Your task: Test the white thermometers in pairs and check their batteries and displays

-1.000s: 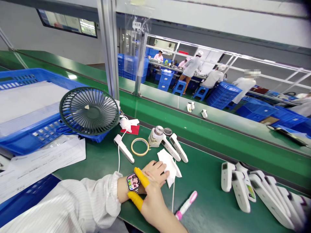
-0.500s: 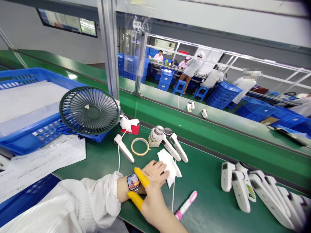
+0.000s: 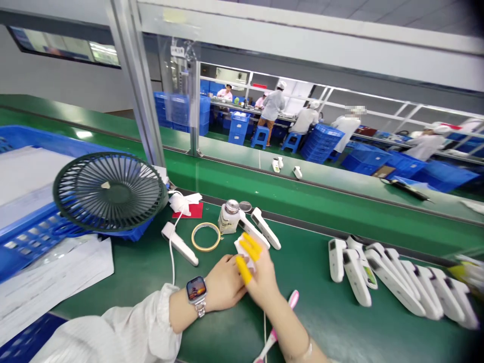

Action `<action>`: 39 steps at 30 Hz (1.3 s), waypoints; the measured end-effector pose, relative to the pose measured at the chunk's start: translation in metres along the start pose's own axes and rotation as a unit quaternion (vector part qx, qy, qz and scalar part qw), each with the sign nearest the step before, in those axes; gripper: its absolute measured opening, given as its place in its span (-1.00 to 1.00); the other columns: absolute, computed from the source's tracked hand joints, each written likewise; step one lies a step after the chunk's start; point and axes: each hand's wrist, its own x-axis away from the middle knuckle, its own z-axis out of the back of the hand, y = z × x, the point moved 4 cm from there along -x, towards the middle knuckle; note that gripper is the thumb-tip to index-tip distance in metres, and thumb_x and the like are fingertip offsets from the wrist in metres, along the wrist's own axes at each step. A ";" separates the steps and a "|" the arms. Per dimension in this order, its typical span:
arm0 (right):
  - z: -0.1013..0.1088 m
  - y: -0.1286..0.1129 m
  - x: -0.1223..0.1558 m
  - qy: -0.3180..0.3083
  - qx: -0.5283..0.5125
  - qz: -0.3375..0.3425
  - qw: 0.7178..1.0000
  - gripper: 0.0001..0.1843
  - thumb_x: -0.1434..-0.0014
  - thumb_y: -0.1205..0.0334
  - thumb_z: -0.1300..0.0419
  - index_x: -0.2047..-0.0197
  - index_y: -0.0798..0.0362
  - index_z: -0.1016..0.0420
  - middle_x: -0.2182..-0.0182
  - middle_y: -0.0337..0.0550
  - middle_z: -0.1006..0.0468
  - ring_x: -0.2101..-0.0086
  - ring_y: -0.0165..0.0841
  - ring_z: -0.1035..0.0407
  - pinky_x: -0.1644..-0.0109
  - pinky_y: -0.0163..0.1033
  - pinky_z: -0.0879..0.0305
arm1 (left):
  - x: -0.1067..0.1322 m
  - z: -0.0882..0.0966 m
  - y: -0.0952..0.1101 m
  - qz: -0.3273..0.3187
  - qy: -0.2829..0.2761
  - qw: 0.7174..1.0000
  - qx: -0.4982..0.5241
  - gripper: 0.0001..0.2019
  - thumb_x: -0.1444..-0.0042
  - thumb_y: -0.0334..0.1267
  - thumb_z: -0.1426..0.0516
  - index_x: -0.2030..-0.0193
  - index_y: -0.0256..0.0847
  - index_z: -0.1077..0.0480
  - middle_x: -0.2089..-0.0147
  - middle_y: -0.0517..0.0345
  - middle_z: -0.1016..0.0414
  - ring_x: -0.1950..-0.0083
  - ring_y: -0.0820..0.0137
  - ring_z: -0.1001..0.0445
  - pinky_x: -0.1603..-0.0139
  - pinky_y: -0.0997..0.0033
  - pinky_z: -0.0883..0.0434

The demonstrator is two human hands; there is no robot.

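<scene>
- Left hand (image 3: 225,285): lay palm down over the smooth green bench (image 3: 215,333), fingertips hidden by the other hand; whether they pinched anything could not be told
- At its wrist: a rounded rectangular watch (image 3: 196,289) on a metal link band, below a gathered cuff of finely ribbed white sleeve (image 3: 139,322)
- Right hand (image 3: 260,275): extended across the left fingers, matte yellow finger covers (image 3: 245,271) bent over the white cloth (image 3: 239,246); a firm pinch could not be confirmed
- White cloth: soft and creased, located at the right fingertips and partly covered by them, near two glossy white handheld devices (image 3: 266,229)
- Beneath the right forearm: a slim pink-and-white stick (image 3: 269,342), partly hidden
- Beyond the hands: a squat pale bottle (image 3: 228,223) with a round metallic cap, and a flat tan tape ring (image 3: 206,249) beside it
- Left side: a dark, radially slatted round grille (image 3: 119,194), a perforated blue plastic basket (image 3: 30,247) and thin printed sheets (image 3: 75,275)
- Right side: a row of smooth, elongated white devices (image 3: 395,282), leaning at a slant
</scene>
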 end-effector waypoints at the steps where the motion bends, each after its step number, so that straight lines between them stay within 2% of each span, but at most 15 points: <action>1: 0.007 0.021 -0.007 0.032 0.040 -0.051 0.997 -0.57 -0.13 0.20 -0.08 -0.07 0.09 -0.35 -0.14 0.10 -0.26 -0.19 -0.03 -0.02 -0.19 0.16 -0.04 | 0.001 0.000 0.001 -0.007 -0.013 1.000 -0.018 -0.65 -0.12 -0.24 0.00 -0.07 -0.17 -0.26 -0.12 -0.12 -0.30 -0.17 0.07 -0.21 -0.10 0.00 -0.19; 3: 0.014 0.060 -0.017 0.037 0.084 -0.174 0.980 -0.55 -0.06 0.16 -0.16 -0.03 0.11 -0.40 -0.15 0.16 -0.23 -0.20 0.07 0.06 -0.19 0.20 0.03 | 0.003 0.001 0.001 -0.014 -0.036 0.997 -0.059 -0.61 -0.11 -0.24 -0.01 -0.10 -0.18 -0.22 -0.18 -0.15 -0.24 -0.20 0.03 -0.16 -0.10 -0.05 -0.19; 6: 0.016 0.094 -0.022 0.001 0.059 -0.271 0.961 -0.69 0.00 0.17 -0.21 0.16 0.10 -0.52 0.07 0.16 -0.43 -0.01 0.07 -0.26 -0.05 0.11 -0.16 | 0.003 0.001 -0.001 -0.004 -0.053 0.996 -0.067 -0.58 -0.11 -0.24 -0.01 -0.14 -0.15 -0.18 -0.21 -0.12 -0.21 -0.22 0.04 -0.15 -0.12 -0.06 -0.20; 8: 0.018 0.099 -0.020 0.006 0.031 -0.288 0.957 -0.73 -0.02 0.14 -0.18 0.25 0.13 -0.53 0.22 0.13 -0.50 0.17 -0.01 -0.39 0.08 0.05 -0.25 | 0.002 0.004 -0.004 0.017 -0.047 0.999 -0.021 -0.53 -0.11 -0.23 -0.02 -0.19 -0.12 -0.13 -0.24 -0.11 -0.18 -0.22 0.07 -0.17 -0.14 -0.03 -0.20; 10: 0.022 0.096 -0.016 0.021 -0.011 -0.300 0.954 -0.68 -0.07 0.07 -0.12 0.24 0.14 -0.50 0.30 0.06 -0.53 0.26 -0.07 -0.42 0.15 -0.01 -0.30 | -0.001 0.009 -0.009 0.047 -0.018 0.997 0.054 -0.48 -0.12 -0.22 -0.01 -0.24 -0.12 -0.07 -0.26 -0.10 -0.13 -0.24 0.13 -0.15 -0.20 0.02 -0.17; 13: 0.029 0.081 -0.005 0.043 -0.086 -0.305 0.948 -0.58 -0.17 -0.03 0.01 0.25 0.15 -0.45 0.36 -0.01 -0.55 0.32 -0.18 -0.44 0.25 -0.14 -0.35 | -0.003 0.015 -0.020 0.100 0.031 0.974 0.200 -0.47 -0.15 -0.15 0.00 -0.26 -0.15 -0.05 -0.24 -0.12 -0.14 -0.20 0.20 -0.20 -0.22 0.08 -0.17; 16: 0.032 0.062 0.012 0.095 -0.220 -0.308 0.921 -0.56 -0.18 -0.06 0.01 0.23 0.16 -0.44 0.31 0.00 -0.56 0.28 -0.18 -0.45 0.23 -0.15 -0.38 | -0.004 0.012 -0.029 0.145 0.053 0.915 0.373 -0.42 -0.12 -0.09 -0.06 -0.26 -0.15 -0.03 -0.20 -0.16 -0.19 -0.10 0.22 -0.31 -0.14 0.08 -0.24; 18: 0.033 0.050 0.025 0.144 -0.286 -0.295 0.900 -0.61 -0.13 -0.03 -0.09 0.17 0.13 -0.43 0.25 0.00 -0.56 0.23 -0.14 -0.44 0.16 -0.09 -0.38 | -0.005 0.009 -0.031 0.157 0.066 0.852 0.496 -0.36 -0.09 -0.06 -0.10 -0.27 -0.12 0.00 -0.19 -0.17 -0.20 -0.09 0.22 -0.33 -0.14 0.07 -0.23; 20: 0.032 0.036 0.034 0.158 -0.281 -0.254 0.912 -0.63 -0.12 0.00 -0.12 0.11 0.08 -0.43 0.20 -0.01 -0.54 0.19 -0.12 -0.44 0.10 -0.04 -0.36 | -0.006 0.010 -0.028 0.150 0.080 0.782 0.600 -0.33 -0.04 -0.04 -0.15 -0.26 -0.10 -0.02 -0.19 -0.15 -0.22 -0.10 0.20 -0.34 -0.15 0.06 -0.20; 24: 0.020 0.006 0.037 0.052 -0.233 -0.109 0.965 -0.63 -0.17 0.03 -0.07 0.00 -0.03 -0.39 0.04 -0.01 -0.45 0.05 -0.10 -0.36 -0.04 0.02 -0.29 | -0.006 0.020 -0.019 0.142 0.117 0.666 0.723 -0.44 0.04 -0.07 -0.23 -0.11 -0.17 -0.28 -0.15 -0.09 -0.33 -0.16 0.11 -0.30 -0.21 0.07 -0.14; 27: 0.011 -0.006 0.038 -0.020 -0.234 -0.058 0.970 -0.56 -0.20 -0.03 -0.01 -0.09 -0.06 -0.32 -0.08 -0.02 -0.36 -0.07 -0.07 -0.25 -0.16 0.08 -0.17 | -0.004 0.027 -0.018 0.180 0.148 0.602 0.764 -0.61 -0.01 -0.15 -0.19 0.03 -0.30 -0.40 -0.06 -0.11 -0.43 -0.12 0.10 -0.34 -0.21 0.09 -0.16; 30: 0.004 -0.004 0.039 -0.033 -0.272 -0.107 0.956 -0.53 -0.22 -0.06 0.05 -0.11 -0.04 -0.28 -0.08 0.00 -0.36 -0.06 -0.09 -0.28 -0.12 0.06 -0.24 | -0.003 0.028 -0.022 0.225 0.169 0.568 0.774 -0.69 -0.02 -0.27 -0.17 0.07 -0.30 -0.41 0.04 -0.08 -0.50 -0.04 0.12 -0.41 -0.14 0.06 -0.25; 33: -0.004 0.001 0.040 -0.037 -0.340 -0.173 0.924 -0.48 -0.23 0.03 0.00 -0.23 -0.05 -0.08 -0.07 0.03 -0.38 0.01 -0.15 -0.37 0.00 -0.02 -0.39 | -0.004 0.027 -0.027 0.242 0.187 0.569 0.763 -0.70 0.03 -0.33 -0.20 0.10 -0.25 -0.39 0.14 0.02 -0.54 0.05 0.17 -0.47 -0.08 0.07 -0.32; 35: -0.008 0.001 0.040 -0.054 -0.370 -0.186 0.909 -0.39 -0.22 0.06 -0.03 -0.28 -0.06 0.06 -0.09 0.05 -0.37 0.00 -0.15 -0.36 0.01 -0.02 -0.40 | -0.005 0.026 -0.029 0.246 0.182 0.557 0.772 -0.71 0.02 -0.29 -0.19 0.11 -0.26 -0.39 0.14 -0.01 -0.54 0.06 0.15 -0.48 -0.08 0.06 -0.31; 39: -0.010 -0.002 0.037 -0.082 -0.386 -0.197 0.897 -0.35 -0.23 0.05 -0.03 -0.30 -0.06 0.14 -0.09 0.05 -0.37 -0.04 -0.16 -0.33 -0.02 -0.02 -0.38 | -0.008 0.023 -0.028 0.263 0.155 0.497 0.812 -0.68 -0.06 -0.16 -0.11 0.10 -0.33 -0.40 0.11 -0.11 -0.53 0.00 0.08 -0.45 -0.15 0.02 -0.24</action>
